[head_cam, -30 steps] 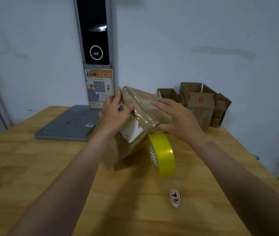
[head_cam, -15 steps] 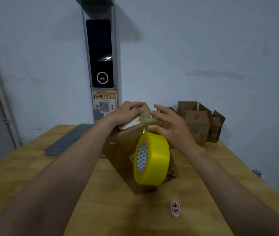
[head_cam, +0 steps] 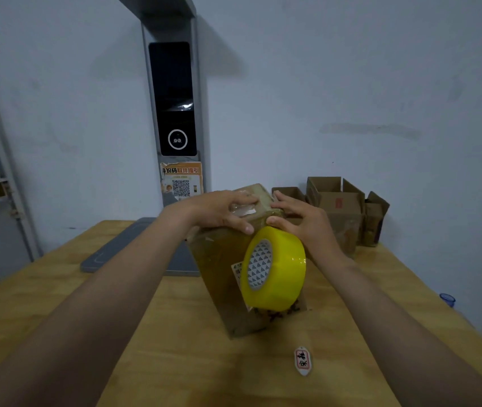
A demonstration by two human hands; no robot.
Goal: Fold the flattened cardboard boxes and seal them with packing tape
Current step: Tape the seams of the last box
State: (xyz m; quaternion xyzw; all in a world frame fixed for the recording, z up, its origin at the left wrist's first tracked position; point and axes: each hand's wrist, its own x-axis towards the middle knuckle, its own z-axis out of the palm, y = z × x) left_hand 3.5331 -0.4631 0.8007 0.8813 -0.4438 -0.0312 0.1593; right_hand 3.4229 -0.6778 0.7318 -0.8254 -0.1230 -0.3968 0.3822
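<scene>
Box (head_cam: 219, 274): brown cardboard, glossy with tape, standing tilted on the wooden table (head_cam: 175, 362), near the middle.
Left hand (head_cam: 222, 211): on the box's top, fingers curled over it, thumb down on the near face, gripping the box.
Right hand (head_cam: 301, 221): at the top right edge of the box, fingers laid across the top, thumb on the near face, clasping the box.
Tape roll (head_cam: 273, 268): yellow, in front of the box's near face, off the table, just under the right thumb; touching the thumb or not, cannot tell.
Tag (head_cam: 302, 361): small, white and red, flat on the table nearer than the box.
Grey pad (head_cam: 134, 251): flat, behind the box to the left.
Open boxes (head_cam: 336, 207): grouped at the table's back right, against the wall.
</scene>
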